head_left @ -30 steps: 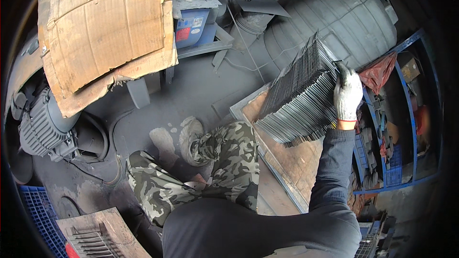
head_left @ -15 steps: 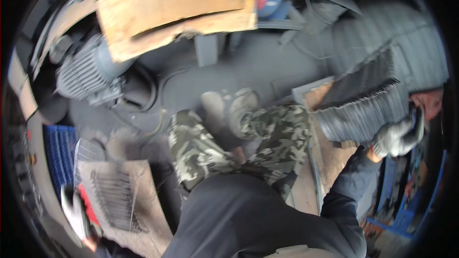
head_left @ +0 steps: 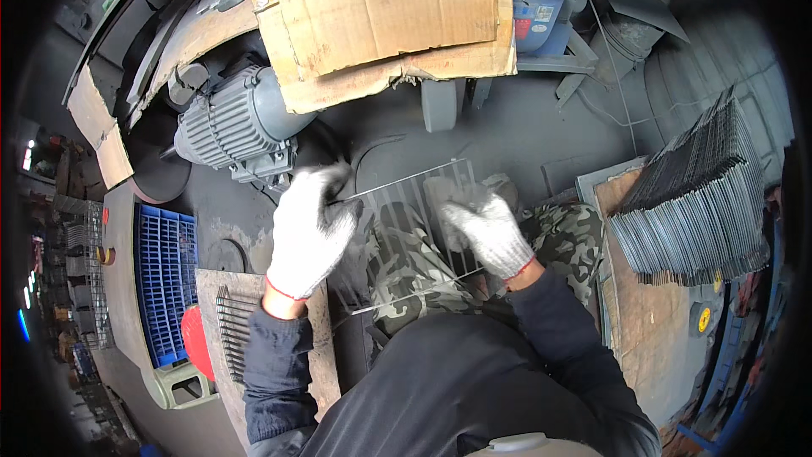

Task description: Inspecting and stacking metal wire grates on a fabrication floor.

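A wire rack (head_left: 412, 237) is in front of the person's belly, above the legs in spotted trousers (head_left: 562, 245). Its thin bars run from just before 12 o'clock to just before 6 o'clock. Its top and bottom edges slant up toward a bit past 2 o'clock. I can't tell which way it is longer.

The left hand (head_left: 313, 224) is at the rack's 9 o'clock side. Its back faces up, its fingers point to 1 o'clock, and it holds the rack's top left corner between thumb and fingers. The right hand (head_left: 491, 233) is at the 3 o'clock side, with fingers pointing to 10 o'clock. It is blurry, so I can't tell if it grips the rack or just sits by it. Both hands wear white gloves.

At 8 o'clock, a small pile of racks (head_left: 232, 330) lies on a wooden board (head_left: 326, 372). A blue crate (head_left: 169, 267) is past it, near 9 o'clock. A gray motor (head_left: 228, 127) sits at 10 o'clock, and brown cardboard (head_left: 389, 25) is at 12 o'clock. At 3 o'clock, a tall stack of racks (head_left: 694, 220) leans on another board (head_left: 647, 317).
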{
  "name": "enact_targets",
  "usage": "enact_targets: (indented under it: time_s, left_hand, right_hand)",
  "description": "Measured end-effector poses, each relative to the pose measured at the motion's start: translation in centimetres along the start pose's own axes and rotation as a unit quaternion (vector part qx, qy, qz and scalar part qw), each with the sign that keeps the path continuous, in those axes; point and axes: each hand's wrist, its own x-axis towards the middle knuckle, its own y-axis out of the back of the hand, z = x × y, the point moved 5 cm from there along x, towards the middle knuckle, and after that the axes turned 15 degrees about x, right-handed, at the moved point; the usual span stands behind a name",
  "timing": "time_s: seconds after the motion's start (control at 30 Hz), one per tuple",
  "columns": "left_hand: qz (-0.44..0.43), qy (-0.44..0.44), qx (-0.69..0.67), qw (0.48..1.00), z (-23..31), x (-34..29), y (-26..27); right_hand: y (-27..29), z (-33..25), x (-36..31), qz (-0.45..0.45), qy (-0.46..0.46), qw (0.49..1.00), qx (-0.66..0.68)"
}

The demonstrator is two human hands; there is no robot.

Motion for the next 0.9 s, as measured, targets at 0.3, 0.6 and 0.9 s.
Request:
enact_targets:
  time_s: [0.3, 0.6, 0.9]
  left_hand:
    - [-0.13, 0.394, -0.606, 0.679, -2.0, -5.0, -20.9]
    - [-0.193, 0.353, -0.578, 0.71, 3.3, 0.1, -25.7]
    - [-0.104, 0.431, -0.584, 0.68, -5.1, -4.9, -21.3]
  right_hand:
    - [9.3, -0.1, 6.1, 0.082, 0.05, 0.995, -0.023]
    - [14.8, -3.2, 6.7, 0.194, 0.027, 0.98, -0.038]
    - [6.3, 2.2, 11.2, 0.101, 0.007, 0.985, -0.143]
